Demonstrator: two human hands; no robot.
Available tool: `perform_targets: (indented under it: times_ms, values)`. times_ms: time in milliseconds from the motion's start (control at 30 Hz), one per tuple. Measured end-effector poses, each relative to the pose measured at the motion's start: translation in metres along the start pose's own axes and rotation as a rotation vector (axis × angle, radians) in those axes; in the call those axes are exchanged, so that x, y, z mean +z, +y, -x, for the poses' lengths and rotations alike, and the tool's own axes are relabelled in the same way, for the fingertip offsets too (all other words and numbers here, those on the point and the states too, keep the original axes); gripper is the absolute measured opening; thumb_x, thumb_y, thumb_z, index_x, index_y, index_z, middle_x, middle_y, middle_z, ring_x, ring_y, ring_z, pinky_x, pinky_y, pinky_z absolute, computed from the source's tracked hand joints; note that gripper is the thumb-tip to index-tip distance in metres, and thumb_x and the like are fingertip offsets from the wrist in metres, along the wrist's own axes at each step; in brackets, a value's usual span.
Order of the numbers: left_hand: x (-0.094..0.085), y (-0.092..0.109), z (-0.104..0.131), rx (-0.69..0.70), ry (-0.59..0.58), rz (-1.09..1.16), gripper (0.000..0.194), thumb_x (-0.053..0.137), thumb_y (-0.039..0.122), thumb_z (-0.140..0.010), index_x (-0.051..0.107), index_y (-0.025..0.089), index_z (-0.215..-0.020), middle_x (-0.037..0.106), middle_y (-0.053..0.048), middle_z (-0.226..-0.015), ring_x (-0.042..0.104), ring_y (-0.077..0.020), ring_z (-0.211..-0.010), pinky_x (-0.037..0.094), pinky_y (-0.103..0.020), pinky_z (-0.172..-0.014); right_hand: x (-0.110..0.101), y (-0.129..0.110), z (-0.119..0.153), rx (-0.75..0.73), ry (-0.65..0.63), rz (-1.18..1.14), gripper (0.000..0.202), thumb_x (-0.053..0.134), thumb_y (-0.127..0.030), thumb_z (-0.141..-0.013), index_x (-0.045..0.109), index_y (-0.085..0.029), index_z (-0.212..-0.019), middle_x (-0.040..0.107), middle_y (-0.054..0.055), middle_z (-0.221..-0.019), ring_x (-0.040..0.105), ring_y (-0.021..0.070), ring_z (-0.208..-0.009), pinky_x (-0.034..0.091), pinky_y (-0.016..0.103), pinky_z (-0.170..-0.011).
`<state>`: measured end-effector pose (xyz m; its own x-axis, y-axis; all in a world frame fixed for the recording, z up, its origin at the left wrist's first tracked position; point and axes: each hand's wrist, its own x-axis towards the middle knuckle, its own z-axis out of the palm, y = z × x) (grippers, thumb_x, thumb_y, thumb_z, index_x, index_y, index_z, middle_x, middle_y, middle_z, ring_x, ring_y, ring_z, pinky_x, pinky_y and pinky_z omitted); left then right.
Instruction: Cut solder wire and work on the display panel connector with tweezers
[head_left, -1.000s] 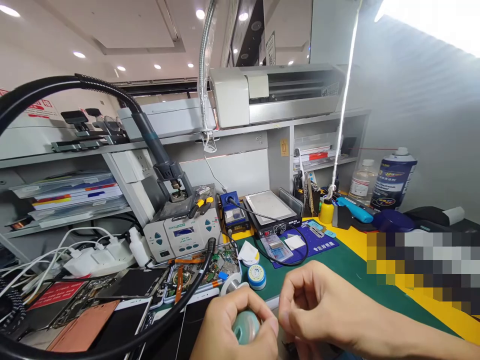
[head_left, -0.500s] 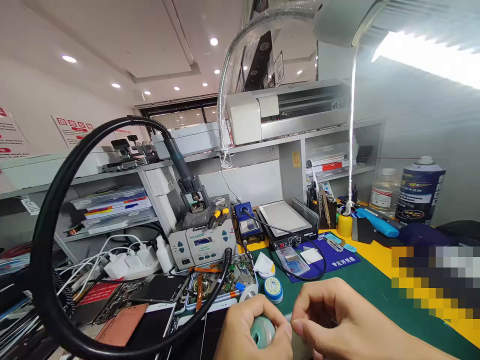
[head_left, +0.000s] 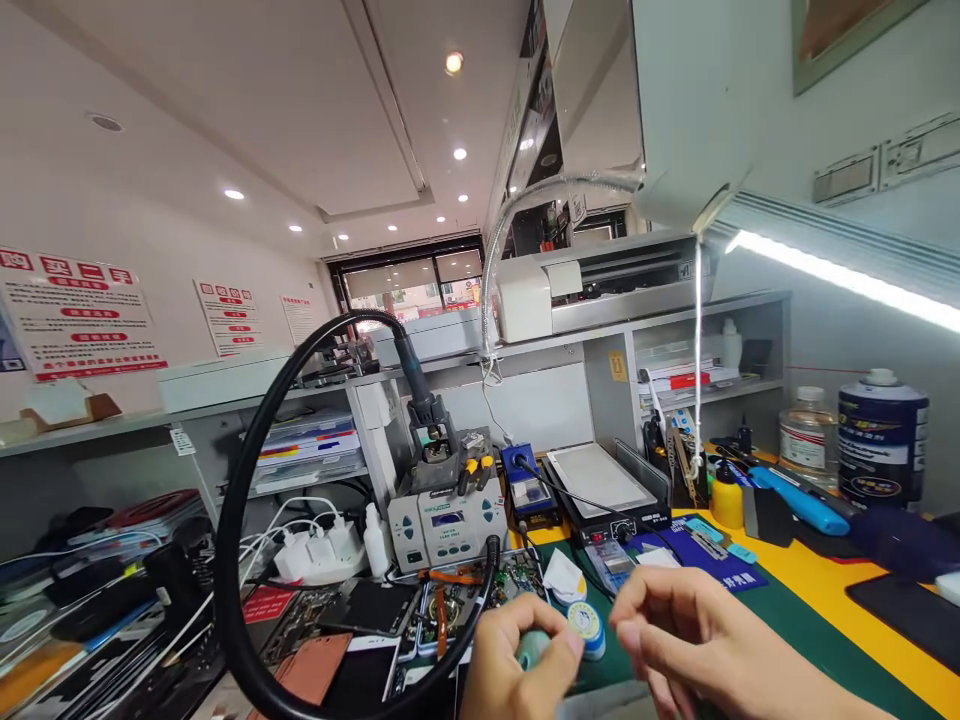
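Note:
At the lower middle, my left hand (head_left: 517, 665) is curled around a small teal spool-like roll (head_left: 532, 648), mostly hidden by the fingers. My right hand (head_left: 694, 635) sits beside it, thumb and forefinger pressed together in a pinch; whatever is between them is too small or hidden to make out. A gap separates the hands. Just beyond them on the green mat (head_left: 757, 650) stands a small round tub (head_left: 586, 625) with a blue side and pale yellow label. A crumpled white wipe (head_left: 562, 577) lies behind the tub.
A hot-air station (head_left: 446, 525) with a looping black hose (head_left: 232, 560) stands left of centre. Phone parts and boards crowd the left bench. Behind are a black heating plate unit (head_left: 604, 485) and a blue soldering unit (head_left: 531, 490). A large can (head_left: 881, 440) stands at the right.
The head view has tilted up and turned left, so the bench appears shifted right and lower. My hands are slightly farther apart, and the teal roll shows less.

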<state>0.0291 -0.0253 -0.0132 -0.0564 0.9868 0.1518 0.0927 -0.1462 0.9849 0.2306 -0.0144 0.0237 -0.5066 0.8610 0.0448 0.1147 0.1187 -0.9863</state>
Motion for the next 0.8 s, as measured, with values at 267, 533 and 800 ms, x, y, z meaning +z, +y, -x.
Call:
perform_targets:
  times_ms: [267,533,800]
  values:
    - [-0.047,0.005,-0.038,-0.011,0.262,0.447,0.029,0.055,0.04,-0.099,0.054,0.016,-0.082,0.03,0.013,-0.055,0.019,-0.0022,-0.038,0.017,-0.016,-0.035,0.023,-0.093,-0.095,0.08,0.017,0.392,0.024,0.063,-0.036,-0.097,0.066,-0.016,-0.108,0.071,0.004,-0.1,0.07,0.0178,-0.078,0.059,0.034,-0.068]
    - [-0.064,0.0,-0.049,0.043,0.365,0.521,0.03,0.06,0.032,-0.098,0.052,0.015,-0.075,0.032,0.013,-0.054,0.019,-0.001,-0.037,0.017,-0.015,-0.033,0.045,-0.126,-0.2,0.407,0.093,0.665,0.033,0.065,-0.031,-0.096,0.061,-0.017,-0.126,0.065,0.01,-0.127,0.068,0.0256,-0.103,0.059,0.046,-0.085]
    - [-0.066,-0.004,-0.053,0.057,0.364,0.53,0.031,0.06,0.033,-0.097,0.052,0.015,-0.074,0.033,0.013,-0.054,0.021,-0.001,-0.037,0.017,-0.015,-0.033,0.053,-0.106,-0.207,0.432,0.182,0.608,0.032,0.065,-0.031,-0.096,0.061,-0.018,-0.126,0.065,0.009,-0.128,0.068,0.0261,-0.104,0.059,0.046,-0.086]
